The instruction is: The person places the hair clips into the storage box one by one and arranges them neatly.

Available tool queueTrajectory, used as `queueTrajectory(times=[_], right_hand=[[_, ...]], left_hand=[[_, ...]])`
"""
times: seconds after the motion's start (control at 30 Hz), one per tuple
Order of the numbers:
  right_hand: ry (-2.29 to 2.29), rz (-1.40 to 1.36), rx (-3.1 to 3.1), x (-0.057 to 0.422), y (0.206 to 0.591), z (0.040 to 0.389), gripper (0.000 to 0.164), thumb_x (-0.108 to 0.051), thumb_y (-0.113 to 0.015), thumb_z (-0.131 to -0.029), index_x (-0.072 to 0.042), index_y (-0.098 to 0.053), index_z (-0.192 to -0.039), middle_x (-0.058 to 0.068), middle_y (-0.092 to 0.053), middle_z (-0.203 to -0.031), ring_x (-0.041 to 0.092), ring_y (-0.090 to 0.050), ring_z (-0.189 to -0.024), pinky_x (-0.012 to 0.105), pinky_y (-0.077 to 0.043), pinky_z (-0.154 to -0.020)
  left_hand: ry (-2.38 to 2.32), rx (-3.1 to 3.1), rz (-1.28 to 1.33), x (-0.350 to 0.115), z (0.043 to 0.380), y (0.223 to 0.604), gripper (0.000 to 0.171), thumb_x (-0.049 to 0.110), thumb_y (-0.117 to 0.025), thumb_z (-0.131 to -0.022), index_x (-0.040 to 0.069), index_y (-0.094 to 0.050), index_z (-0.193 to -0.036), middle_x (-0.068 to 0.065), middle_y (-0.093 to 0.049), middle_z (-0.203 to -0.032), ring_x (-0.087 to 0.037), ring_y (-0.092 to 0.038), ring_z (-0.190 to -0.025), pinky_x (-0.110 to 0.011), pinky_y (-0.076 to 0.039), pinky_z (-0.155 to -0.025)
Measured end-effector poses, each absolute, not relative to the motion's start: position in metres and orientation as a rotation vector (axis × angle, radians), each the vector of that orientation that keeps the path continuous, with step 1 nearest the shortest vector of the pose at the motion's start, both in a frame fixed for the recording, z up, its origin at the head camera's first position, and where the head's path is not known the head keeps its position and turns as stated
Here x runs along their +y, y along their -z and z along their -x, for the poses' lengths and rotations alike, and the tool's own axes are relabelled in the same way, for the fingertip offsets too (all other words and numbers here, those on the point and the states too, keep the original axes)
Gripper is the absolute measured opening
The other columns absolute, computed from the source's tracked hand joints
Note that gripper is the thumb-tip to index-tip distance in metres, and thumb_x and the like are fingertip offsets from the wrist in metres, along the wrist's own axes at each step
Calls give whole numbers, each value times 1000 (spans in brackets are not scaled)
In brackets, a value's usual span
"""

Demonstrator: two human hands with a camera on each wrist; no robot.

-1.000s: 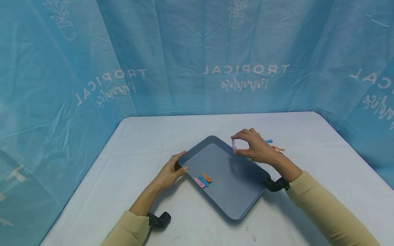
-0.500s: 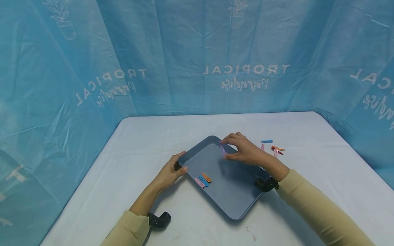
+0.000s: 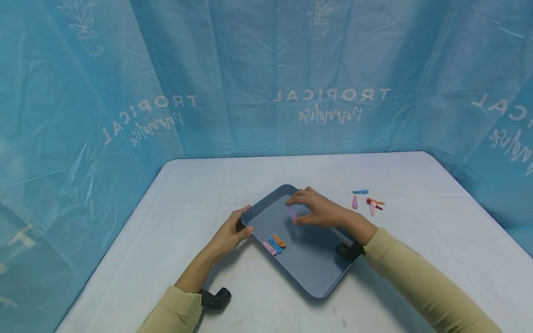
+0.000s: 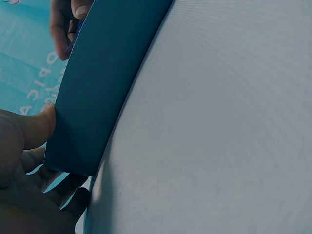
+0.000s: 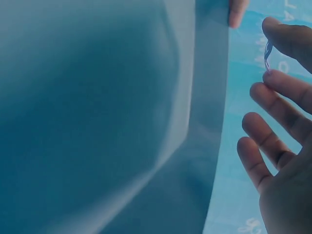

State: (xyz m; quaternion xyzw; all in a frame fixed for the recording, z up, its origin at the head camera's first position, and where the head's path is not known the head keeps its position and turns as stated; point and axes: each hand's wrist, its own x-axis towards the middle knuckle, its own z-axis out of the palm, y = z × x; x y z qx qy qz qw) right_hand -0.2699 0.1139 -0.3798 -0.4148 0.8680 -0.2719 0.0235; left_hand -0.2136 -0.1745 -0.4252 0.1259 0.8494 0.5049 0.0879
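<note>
Above the gray tray [image 3: 312, 273], the right hand [image 3: 318, 210] pinches a purple clip [image 3: 292, 214] between thumb and forefinger, other fingers spread. The left hand [image 3: 229, 233] grips the tray's left corner, thumb at the rim. Along the left edge, nearer than the held clip, pink [image 3: 269, 248], blue [image 3: 275, 244] and orange clips [image 3: 279, 240] occupy the tray floor. Right of the tray, loose clips [image 3: 372, 209] lie on the white table [image 3: 200, 185], some overlapping; a blue curtain [image 3: 233, 69] hangs behind. The right forearm crosses the tray's right rim.

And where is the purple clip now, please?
In the head view, the right hand pinches the purple clip over the tray, upper right of the orange clip inside.
</note>
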Motion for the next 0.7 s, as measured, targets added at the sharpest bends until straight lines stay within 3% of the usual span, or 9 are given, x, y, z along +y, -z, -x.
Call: queueTrajectory(times=[0.3, 0.57, 0.7], right_hand=[[769, 1253, 2614, 104, 388, 272, 49, -26, -72, -84, -10, -58, -129, 3, -56, -126, 22, -47, -117, 43, -45, -96], [794, 1283, 2504, 97, 396, 273, 48, -23, -71, -85, -8, -59, -128, 5, -57, -124, 28, -54, -113, 45, -47, -94], [768, 1305, 2492, 96, 400, 274, 47, -24, -71, -85, -9, -59, -128, 5, -58, -124, 27, -54, -114, 48, -41, -102]], left_hand=[[-1504, 2539, -385, -174, 213, 423, 66, 18, -56, -95, 15, -22, -151, -16, -18, -156, -40, -10, -145, -61, -23, -111], [-1502, 2506, -359, -167, 199, 398, 65, 11, -55, -95, 8, -21, -151, -20, -17, -155, -42, -10, -145, -60, -22, -112], [-1510, 2511, -368, -168, 201, 402, 65, 13, -55, -95, 9, -21, -151, -20, -17, -156, -41, -10, -145, -60, -21, -112]])
